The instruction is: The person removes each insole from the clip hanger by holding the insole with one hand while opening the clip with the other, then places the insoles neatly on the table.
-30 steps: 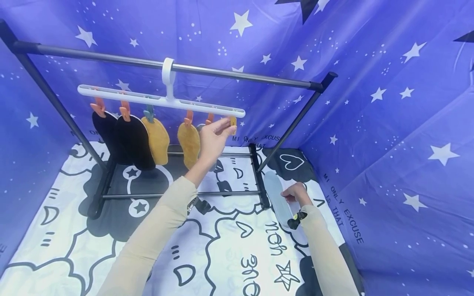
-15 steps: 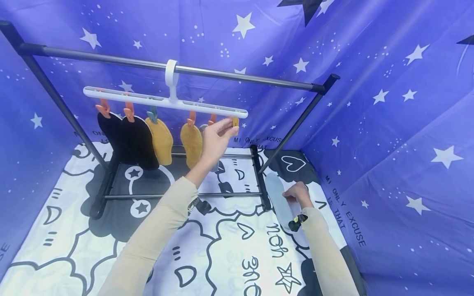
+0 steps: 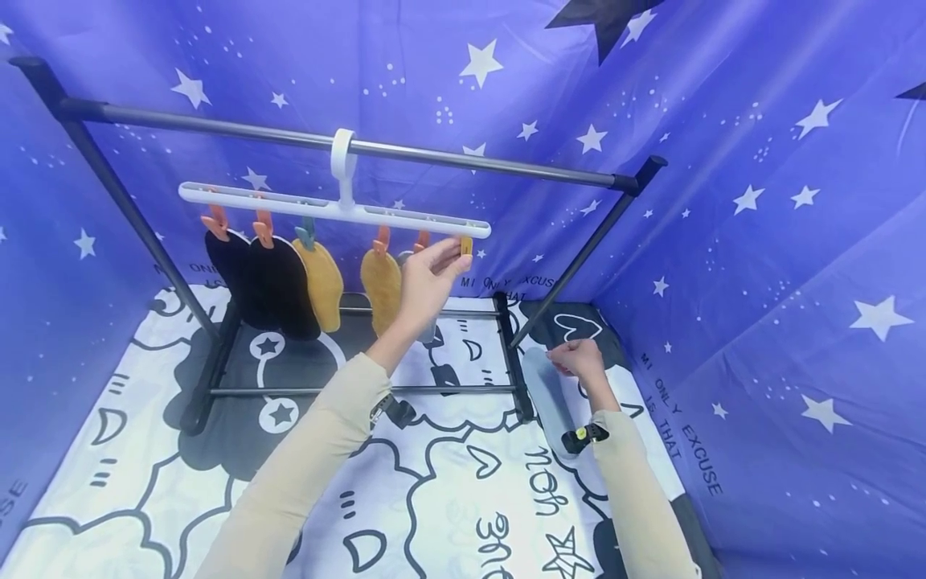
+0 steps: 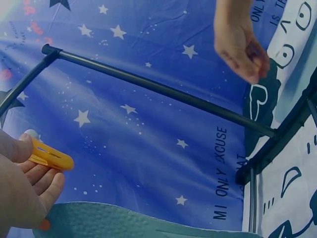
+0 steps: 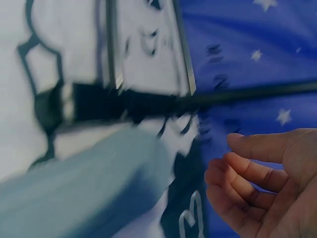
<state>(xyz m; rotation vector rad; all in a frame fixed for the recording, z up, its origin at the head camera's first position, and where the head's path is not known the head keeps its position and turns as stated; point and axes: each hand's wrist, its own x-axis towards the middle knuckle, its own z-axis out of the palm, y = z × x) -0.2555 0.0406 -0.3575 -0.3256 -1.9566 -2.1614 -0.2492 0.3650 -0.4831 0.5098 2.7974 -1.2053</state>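
Note:
My left hand (image 3: 424, 288) pinches a yellow clothespin (image 3: 466, 246) below the right end of a white hanger (image 3: 405, 219). A blue-grey insole (image 3: 547, 396) lies on the patterned cloth at the right of the rack. Just over its far end is my right hand (image 3: 581, 361), fingers loosely curled; the right wrist view shows it apart from the insole, holding nothing. From other clothespins on the hanger hang two black insoles (image 3: 282, 291) and two yellow ones (image 3: 323, 285). Another grey-blue insole (image 4: 129, 221) hangs beside my left hand, mostly hidden behind it in the head view.
The hanger hooks over the top bar (image 3: 463, 159) of a dark metal rack. The rack's right leg (image 3: 571, 269) and foot stand between my hands. A blue star-print curtain (image 3: 760, 265) surrounds the cloth-covered surface (image 3: 448, 515).
My right hand has shifted up and away from the lying insole's side to over its far end. The left hand keeps its pinch on the clothespin. The head view has tilted slightly.

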